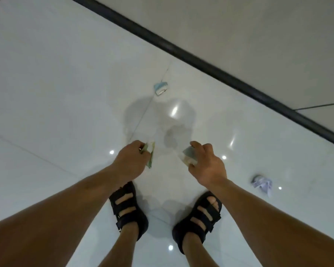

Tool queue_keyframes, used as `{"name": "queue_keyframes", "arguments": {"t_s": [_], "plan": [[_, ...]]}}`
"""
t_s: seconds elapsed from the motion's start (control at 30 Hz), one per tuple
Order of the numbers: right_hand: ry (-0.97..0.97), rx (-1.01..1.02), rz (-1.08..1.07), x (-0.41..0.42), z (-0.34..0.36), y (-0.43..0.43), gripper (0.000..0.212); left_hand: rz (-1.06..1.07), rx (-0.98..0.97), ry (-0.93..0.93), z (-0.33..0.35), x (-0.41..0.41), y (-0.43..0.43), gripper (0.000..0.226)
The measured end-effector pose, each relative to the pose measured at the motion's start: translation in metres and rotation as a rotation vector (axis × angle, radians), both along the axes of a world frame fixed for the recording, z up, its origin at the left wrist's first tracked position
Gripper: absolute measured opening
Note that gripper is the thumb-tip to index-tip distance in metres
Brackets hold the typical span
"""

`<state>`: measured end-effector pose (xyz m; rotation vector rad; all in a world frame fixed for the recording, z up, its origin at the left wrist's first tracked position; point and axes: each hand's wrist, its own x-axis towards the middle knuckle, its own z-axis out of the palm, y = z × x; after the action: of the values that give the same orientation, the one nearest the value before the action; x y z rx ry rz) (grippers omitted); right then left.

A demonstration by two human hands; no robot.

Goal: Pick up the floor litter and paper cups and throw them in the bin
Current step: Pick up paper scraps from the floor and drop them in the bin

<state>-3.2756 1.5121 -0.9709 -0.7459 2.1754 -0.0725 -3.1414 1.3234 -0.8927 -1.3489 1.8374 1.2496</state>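
My left hand (130, 158) grips a small greenish piece of litter (150, 154) that sticks out past its fingers. My right hand (205, 162) holds a crumpled grey and pale scrap (187, 156). Both hands hang over the glossy white floor in front of my feet. A light-blue paper cup (161, 88) lies on its side on the tiles further ahead. A crumpled white and grey paper ball (262, 184) lies on the floor to the right of my right hand. No bin is in view.
My feet in black strap sandals (128, 207) (199, 218) stand on the white tiles. A black skirting strip (201, 60) runs diagonally from the top left down to the right, with a grey wall beyond it.
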Motion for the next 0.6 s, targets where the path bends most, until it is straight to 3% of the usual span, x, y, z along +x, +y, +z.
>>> {"name": "queue_keyframes", "arguments": {"t_s": [0.43,0.6], "plan": [[0.151,-0.156,0.563,0.051,0.362,-0.189,0.071,0.305,-0.209,0.161,0.298,0.092,-0.129,0.016],[0.192,-0.181,0.61,0.091,0.467,-0.253,0.071,0.441,-0.258,0.215,0.402,0.159,-0.173,0.018]]}}
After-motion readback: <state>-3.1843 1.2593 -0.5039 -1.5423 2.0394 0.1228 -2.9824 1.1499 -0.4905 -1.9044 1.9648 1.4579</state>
